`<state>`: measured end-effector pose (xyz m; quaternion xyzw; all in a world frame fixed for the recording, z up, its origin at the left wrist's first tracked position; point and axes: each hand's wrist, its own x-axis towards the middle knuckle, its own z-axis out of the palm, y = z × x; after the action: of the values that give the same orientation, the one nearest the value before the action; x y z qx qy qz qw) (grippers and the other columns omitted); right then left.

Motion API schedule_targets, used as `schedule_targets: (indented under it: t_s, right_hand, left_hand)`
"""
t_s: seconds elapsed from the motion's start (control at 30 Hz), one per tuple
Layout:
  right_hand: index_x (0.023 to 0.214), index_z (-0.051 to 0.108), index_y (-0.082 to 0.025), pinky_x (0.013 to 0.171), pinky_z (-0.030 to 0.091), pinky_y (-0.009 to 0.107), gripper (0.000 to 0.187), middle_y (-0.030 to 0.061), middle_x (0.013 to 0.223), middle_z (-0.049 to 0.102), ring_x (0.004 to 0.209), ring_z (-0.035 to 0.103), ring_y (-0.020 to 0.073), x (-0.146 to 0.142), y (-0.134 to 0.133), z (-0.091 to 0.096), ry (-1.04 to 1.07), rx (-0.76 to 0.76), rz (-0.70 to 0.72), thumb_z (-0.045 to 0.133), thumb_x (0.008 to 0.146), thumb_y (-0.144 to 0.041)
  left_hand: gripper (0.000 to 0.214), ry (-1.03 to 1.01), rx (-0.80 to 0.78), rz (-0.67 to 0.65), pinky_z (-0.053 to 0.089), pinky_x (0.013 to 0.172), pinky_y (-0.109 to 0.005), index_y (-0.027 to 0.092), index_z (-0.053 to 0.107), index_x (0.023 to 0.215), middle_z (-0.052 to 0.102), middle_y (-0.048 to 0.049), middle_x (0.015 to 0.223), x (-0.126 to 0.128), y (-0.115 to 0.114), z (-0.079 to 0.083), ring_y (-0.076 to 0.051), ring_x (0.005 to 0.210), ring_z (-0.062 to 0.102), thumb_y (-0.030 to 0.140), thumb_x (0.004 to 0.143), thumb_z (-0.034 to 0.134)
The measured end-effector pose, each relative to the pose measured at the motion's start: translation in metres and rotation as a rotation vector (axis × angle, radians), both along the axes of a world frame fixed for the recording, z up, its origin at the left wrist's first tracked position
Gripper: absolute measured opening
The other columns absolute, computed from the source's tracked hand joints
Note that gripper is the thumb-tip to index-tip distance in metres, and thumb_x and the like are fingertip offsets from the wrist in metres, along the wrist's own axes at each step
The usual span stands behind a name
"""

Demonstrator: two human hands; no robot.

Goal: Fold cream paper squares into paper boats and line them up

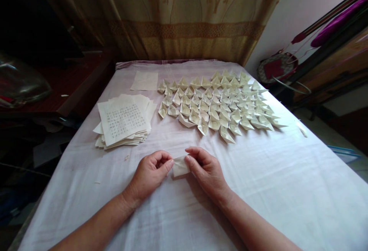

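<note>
Between my hands is a small piece of folded paper [180, 167], pale cream and roughly square. My left hand [155, 169] pinches its left upper corner between thumb and forefinger. On the other side, the thumb and fingers of my right hand [204, 170] grip the right edge. Past my hands, several rows of folded paper boats [214, 122] cover the right half of the table. To the left lies a stack of square paper sheets [122, 122], the top one bearing rows of handwritten characters. Behind that stack a single blank sheet [144, 80] lies flat.
A white cloth [161, 220] covers the table, with small paper scraps [127, 157] near my left hand. A gold curtain [184, 28] hangs behind. Dark red furniture [83, 78] stands at left; a patterned bag [277, 67] is at the right wall.
</note>
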<state>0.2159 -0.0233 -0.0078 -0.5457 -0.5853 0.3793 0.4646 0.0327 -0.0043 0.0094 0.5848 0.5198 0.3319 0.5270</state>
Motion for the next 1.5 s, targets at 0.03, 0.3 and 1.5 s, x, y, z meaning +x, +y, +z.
schedule_targets:
  t_s: [0.03,0.3,1.5]
  right_hand:
    - [0.102,0.065,-0.017,0.056,0.050,0.022,0.020,0.0014,0.075,0.069,0.061,0.062,0.0126,0.001,0.000,-0.001,-0.036,0.036,-0.009,0.057,0.091,-0.032]
    - [0.138,0.052,-0.016,0.108,0.042,0.047,0.045,0.0130,0.142,0.056,0.135,0.046,0.0280,0.001,-0.004,0.000,-0.629,0.425,0.234,0.050,0.094,-0.022]
    - [0.145,0.048,-0.035,0.118,0.013,0.058,0.051,0.0097,0.162,0.025,0.150,0.018,0.0325,-0.002,0.001,0.018,-0.976,0.183,0.593,0.046,0.098,-0.054]
  left_hand:
    - [0.021,0.033,0.038,0.036,0.042,0.051,-0.021,0.018,0.065,0.077,0.061,0.0020,0.061,-0.001,0.001,-0.002,-0.011,0.052,0.052,0.038,0.079,0.061]
    - [0.023,0.531,0.372,0.122,0.047,0.062,-0.025,0.025,0.066,0.101,0.069,0.0035,0.072,-0.017,0.011,-0.007,-0.015,0.063,0.065,0.031,0.081,0.058]
    - [0.023,0.778,0.937,-0.275,0.051,0.091,-0.036,0.021,0.074,0.109,0.077,-0.0046,0.107,-0.046,0.014,-0.011,-0.022,0.100,0.064,0.024,0.095,0.056]
